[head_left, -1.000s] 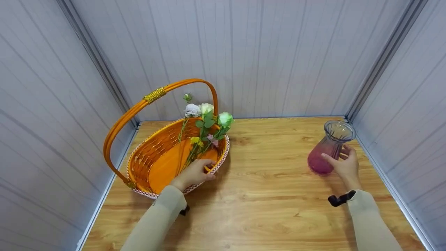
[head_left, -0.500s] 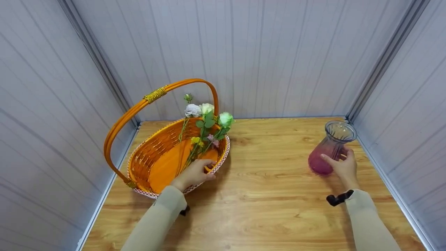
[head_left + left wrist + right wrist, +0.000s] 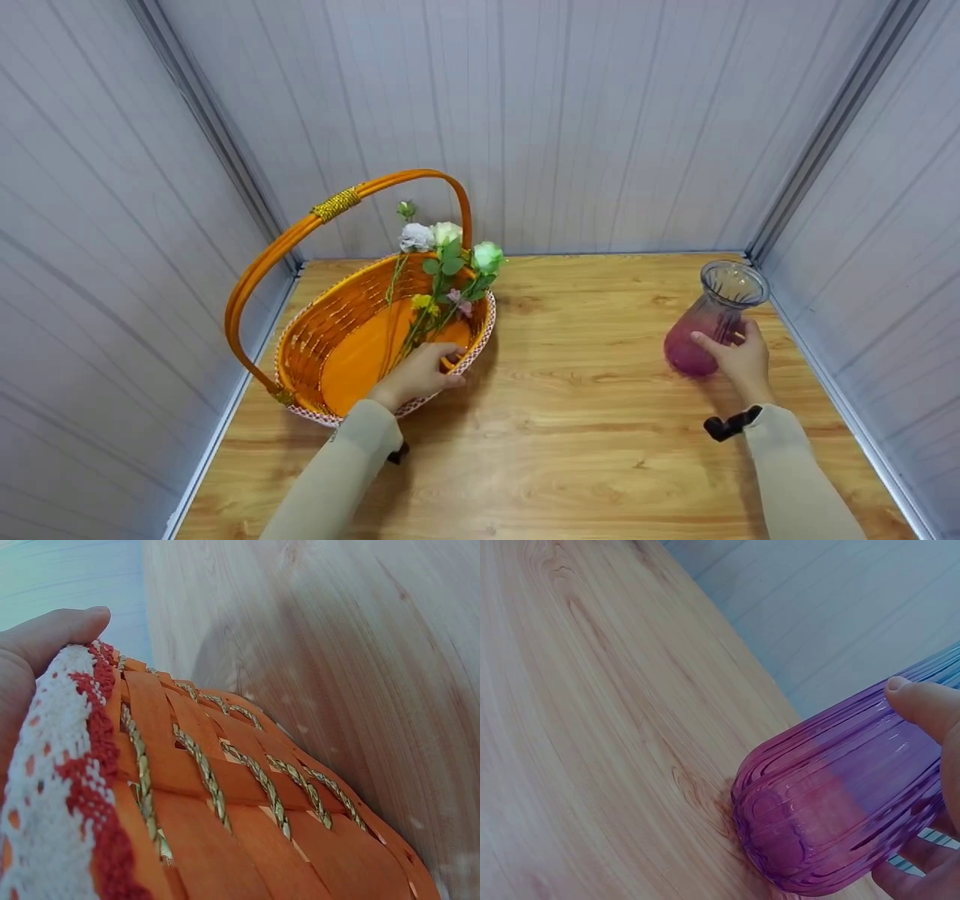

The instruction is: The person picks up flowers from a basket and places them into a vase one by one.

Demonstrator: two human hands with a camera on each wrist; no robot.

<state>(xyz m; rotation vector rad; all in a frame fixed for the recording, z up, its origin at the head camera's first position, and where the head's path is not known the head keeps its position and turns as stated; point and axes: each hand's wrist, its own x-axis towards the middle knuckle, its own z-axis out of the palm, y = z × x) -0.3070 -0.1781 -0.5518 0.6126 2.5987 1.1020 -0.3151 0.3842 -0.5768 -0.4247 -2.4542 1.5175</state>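
Observation:
An orange woven basket [image 3: 319, 326] with a tall arched handle [image 3: 262, 270] sits at the left. My left hand [image 3: 416, 375] grips its near right rim, thumb outside and fingers over the inner side. White and red lace trim [image 3: 56, 765] edges that rim in the left wrist view. Artificial flowers [image 3: 487, 257] in white, pale green, yellow and pink lie in the basket, heads against the far right rim, stems partly hidden by my left hand. At the right, a ribbed glass vase [image 3: 688, 345], pink below and clear bluish above, is held around its side by my right hand [image 3: 744, 367].
A wood-grain tabletop [image 3: 570, 390] spreads between basket and vase. Pale panel walls [image 3: 525, 127] close in the back and both sides, with metal strips along the edges. The basket's handle rises close to the back wall.
Since a second ago, my right hand's fingers have settled slightly closer around the vase. The left hand, basket and flowers stay in place.

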